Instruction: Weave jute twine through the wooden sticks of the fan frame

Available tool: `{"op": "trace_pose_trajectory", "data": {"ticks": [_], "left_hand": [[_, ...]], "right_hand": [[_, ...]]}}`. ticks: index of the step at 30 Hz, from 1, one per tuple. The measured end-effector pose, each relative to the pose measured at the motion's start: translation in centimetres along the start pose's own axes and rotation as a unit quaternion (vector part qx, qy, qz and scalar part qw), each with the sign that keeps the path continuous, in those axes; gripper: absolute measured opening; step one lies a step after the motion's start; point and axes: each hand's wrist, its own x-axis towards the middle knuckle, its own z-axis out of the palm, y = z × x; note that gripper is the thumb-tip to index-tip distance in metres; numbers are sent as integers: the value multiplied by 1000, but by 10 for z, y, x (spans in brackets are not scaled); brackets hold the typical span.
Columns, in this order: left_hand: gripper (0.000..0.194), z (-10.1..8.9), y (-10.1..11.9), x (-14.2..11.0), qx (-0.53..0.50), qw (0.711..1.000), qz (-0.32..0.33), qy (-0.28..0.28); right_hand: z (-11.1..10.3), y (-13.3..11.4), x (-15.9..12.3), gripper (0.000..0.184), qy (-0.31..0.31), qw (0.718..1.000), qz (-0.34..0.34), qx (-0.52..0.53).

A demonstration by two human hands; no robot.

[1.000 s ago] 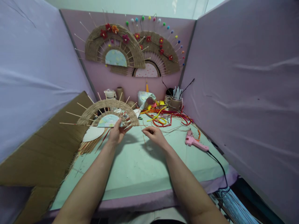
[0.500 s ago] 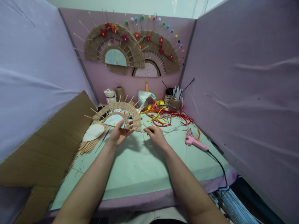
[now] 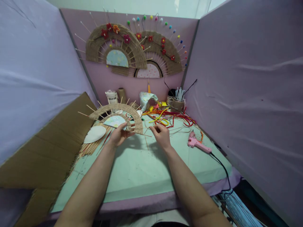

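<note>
My left hand (image 3: 119, 135) grips the lower edge of a half-round woven fan (image 3: 118, 114), made of jute wound over wooden sticks with a pale printed paper centre. It is held tilted above the green table (image 3: 142, 170). My right hand (image 3: 161, 133) hovers just right of the fan, fingers curled in a pinch around a thin jute string that I can barely make out. A stick of the fan points toward that hand.
A pink glue gun (image 3: 196, 142) with a black cord lies at the right. Red and yellow cords (image 3: 170, 119) are heaped behind, next to a cup of sticks (image 3: 178, 102). Loose sticks and a white paper piece (image 3: 94, 134) lie left. Two finished fans (image 3: 132, 50) hang on the back wall.
The fan has turned and shifted slightly right in my left hand. My right hand has moved up and away from the table toward the cords.
</note>
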Motion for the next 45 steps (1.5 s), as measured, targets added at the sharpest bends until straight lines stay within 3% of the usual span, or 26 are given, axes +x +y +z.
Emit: {"op": "trace_pose_trajectory", "data": {"ticks": [3,11,17,23,31,39,45], "left_hand": [[26,-1,0,-1,22,999,-22,-15],[24,-4,2,-4,11,998,-41,-34],[24,0,2,-7,-10,998,-57,-18],[34,10,-1,-12,-26,991,-100,-87],[25,3,7,-10,-31,996,-81,-15],[21,-6,8,-9,4,996,-92,-14],[22,-16,14,-9,34,994,-97,-36]], "right_hand": [[0,-1,0,29,-9,1000,-2,14],[-4,1,6,24,-70,987,76,125],[-1,-2,4,22,-80,987,76,115],[4,-2,0,22,-64,993,42,89],[3,6,2,19,-57,996,7,69],[3,10,2,14,-29,994,-101,-36],[1,5,-1,18,11,985,-131,-115]]}}
